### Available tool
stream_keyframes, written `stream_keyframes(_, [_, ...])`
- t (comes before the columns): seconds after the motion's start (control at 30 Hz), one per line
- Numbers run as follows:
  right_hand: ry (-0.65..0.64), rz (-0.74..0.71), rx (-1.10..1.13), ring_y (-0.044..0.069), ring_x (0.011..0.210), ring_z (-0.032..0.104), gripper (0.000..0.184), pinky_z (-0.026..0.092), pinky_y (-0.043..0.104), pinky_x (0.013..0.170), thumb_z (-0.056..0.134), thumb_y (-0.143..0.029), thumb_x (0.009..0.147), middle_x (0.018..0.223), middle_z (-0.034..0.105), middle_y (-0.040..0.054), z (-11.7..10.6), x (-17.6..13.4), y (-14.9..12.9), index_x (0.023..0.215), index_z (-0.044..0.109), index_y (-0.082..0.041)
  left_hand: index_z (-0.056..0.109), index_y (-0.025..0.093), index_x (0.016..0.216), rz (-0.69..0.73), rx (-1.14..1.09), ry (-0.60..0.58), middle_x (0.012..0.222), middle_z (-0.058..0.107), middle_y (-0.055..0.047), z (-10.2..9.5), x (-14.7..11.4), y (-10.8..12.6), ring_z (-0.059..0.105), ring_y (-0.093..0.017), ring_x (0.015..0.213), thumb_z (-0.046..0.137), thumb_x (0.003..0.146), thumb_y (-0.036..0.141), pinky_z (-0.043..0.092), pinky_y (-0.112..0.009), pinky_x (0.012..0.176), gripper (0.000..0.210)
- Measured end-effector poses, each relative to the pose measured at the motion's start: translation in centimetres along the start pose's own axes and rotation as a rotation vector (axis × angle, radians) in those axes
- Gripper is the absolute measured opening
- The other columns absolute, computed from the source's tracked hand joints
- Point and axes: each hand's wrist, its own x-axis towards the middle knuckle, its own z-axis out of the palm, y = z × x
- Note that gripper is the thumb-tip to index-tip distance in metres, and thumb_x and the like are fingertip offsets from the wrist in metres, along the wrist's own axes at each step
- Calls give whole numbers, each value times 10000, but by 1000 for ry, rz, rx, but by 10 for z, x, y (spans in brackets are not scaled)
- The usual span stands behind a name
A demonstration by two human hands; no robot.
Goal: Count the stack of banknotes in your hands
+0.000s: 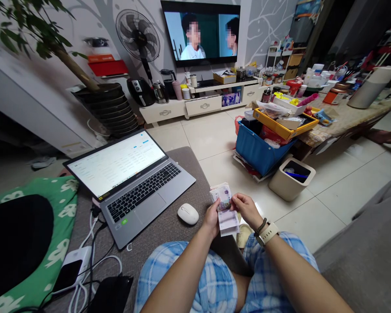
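A stack of banknotes (228, 221) is held up over my knees, its notes pale purple and the top one marked with a 5. My left hand (211, 214) is closed around the stack's left side, thumb on the face. At the right edge of the notes, my right hand (245, 208) pinches with thumb and forefinger at the top note. A pale watch (267, 234) and a dark bracelet circle my right wrist. Left of the notes, a white mouse (188, 214) lies on the grey seat beside an open laptop (143, 191).
Cables and a white power bank (72, 268) lie at the lower left. Beyond my hands stand a beige bin (289, 187) and a blue crate (259, 150) loaded with boxes. A cluttered table (340, 108) is at the right; a person's foot shows under it.
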Motion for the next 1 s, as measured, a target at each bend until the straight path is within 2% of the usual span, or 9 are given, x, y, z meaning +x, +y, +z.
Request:
stream_keyframes(0.13, [-2, -12, -1, 123, 510, 469, 362, 349, 248, 528, 608, -526, 808, 532, 570, -15, -1, 1, 1, 669, 578, -192, 683, 79, 1003, -3, 18, -23, 799, 743, -126, 2, -5, 2, 722, -254, 722, 639, 823, 329, 567, -358, 709, 311])
stream_keyframes(0.3, [129, -15, -123, 125, 523, 478, 359, 359, 245, 518, 676, -519, 749, 552, 550, -22, -5, 4, 7, 650, 553, -196, 683, 89, 986, 35, 52, -2, 794, 744, -117, 4, -7, 2, 721, -244, 722, 642, 811, 267, 566, -347, 703, 253])
stream_keyframes(0.47, [228, 10, -252, 140, 541, 502, 371, 382, 249, 517, 645, -547, 748, 574, 572, -7, -9, 6, 14, 651, 540, -205, 680, 93, 930, 53, 93, 22, 799, 745, -114, 5, -9, 2, 714, -231, 691, 685, 766, 207, 567, -343, 705, 200])
stream_keyframes(0.63, [191, 22, -229, 148, 549, 502, 329, 393, 253, 517, 603, -506, 767, 560, 546, -15, -8, 7, 18, 642, 521, -213, 680, 74, 888, 70, 92, 29, 802, 747, -126, 6, -9, 2, 712, -230, 669, 679, 763, 173, 568, -350, 721, 160])
stream_keyframes(0.8, [183, -11, -211, 142, 563, 483, 301, 383, 256, 537, 602, -474, 781, 583, 536, -21, -6, 7, 15, 652, 538, -210, 683, 84, 1019, 6, -1, -15, 886, 753, -139, 5, -6, 2, 729, -264, 783, 640, 828, 294, 571, -374, 762, 288])
stream_keyframes(1.0, [127, -57, -112, 141, 601, 486, 277, 381, 254, 559, 620, -459, 782, 635, 553, -15, -4, 4, 6, 695, 576, -200, 666, 77, 1105, -37, -30, -11, 920, 754, -144, 10, -8, 6, 728, -264, 801, 584, 873, 367, 570, -376, 774, 380])
